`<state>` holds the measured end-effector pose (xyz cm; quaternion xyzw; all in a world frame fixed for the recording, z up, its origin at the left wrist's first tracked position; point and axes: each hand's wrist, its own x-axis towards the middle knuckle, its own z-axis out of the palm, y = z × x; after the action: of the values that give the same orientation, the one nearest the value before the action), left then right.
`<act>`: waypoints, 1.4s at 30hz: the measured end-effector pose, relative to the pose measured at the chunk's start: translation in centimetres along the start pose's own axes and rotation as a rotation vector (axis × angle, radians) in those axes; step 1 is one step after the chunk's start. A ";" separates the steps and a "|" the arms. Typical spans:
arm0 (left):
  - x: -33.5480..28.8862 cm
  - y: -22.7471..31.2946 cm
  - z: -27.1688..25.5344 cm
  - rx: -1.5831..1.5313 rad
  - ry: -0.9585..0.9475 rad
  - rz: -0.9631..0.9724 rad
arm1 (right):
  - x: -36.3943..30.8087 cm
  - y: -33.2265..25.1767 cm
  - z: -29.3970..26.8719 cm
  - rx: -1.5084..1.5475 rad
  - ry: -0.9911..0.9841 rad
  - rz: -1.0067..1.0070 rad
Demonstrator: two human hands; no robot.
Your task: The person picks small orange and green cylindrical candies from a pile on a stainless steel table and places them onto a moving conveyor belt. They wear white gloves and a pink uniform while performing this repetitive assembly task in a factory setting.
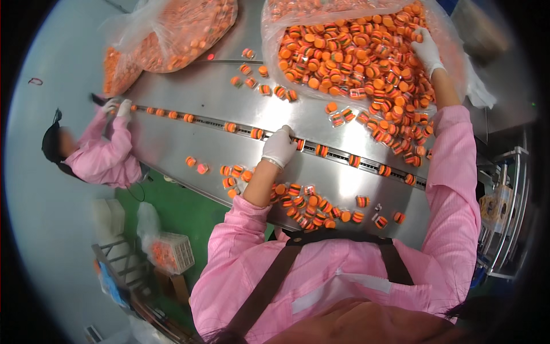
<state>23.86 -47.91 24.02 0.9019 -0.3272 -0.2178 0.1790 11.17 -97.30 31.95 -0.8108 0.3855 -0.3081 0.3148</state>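
Observation:
My left hand [280, 147], in a white glove, is over the narrow conveyor track [338, 155] that crosses the metal table. Its fingers are closed at a small burger-shaped candy [299, 144], orange with dark and red layers. My right hand [425, 53], also gloved, reaches to the right side of a large clear plastic bag [274, 49]. Its fingers close around an orange candy [419, 38] at the edge of the heap [344, 60]. Single candies sit spaced along the track on both sides of my left hand.
Loose candies [312, 209] lie along the table's near edge, and more spill from the bag's mouth. Filled bags [189, 34] stand at the far left. A co-worker in pink [109, 157] has gloved hands at the track's left end. A white crate [175, 252] is on the green floor.

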 end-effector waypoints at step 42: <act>-5.0 -1.5 -0.6 -0.074 0.140 0.262 | -41.7 -0.4 -6.1 0.685 -1.061 0.646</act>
<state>21.49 -43.43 25.19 0.8572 -0.4206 -0.1412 0.2614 -14.62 -64.61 25.26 -0.5520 0.2827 0.1330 0.7731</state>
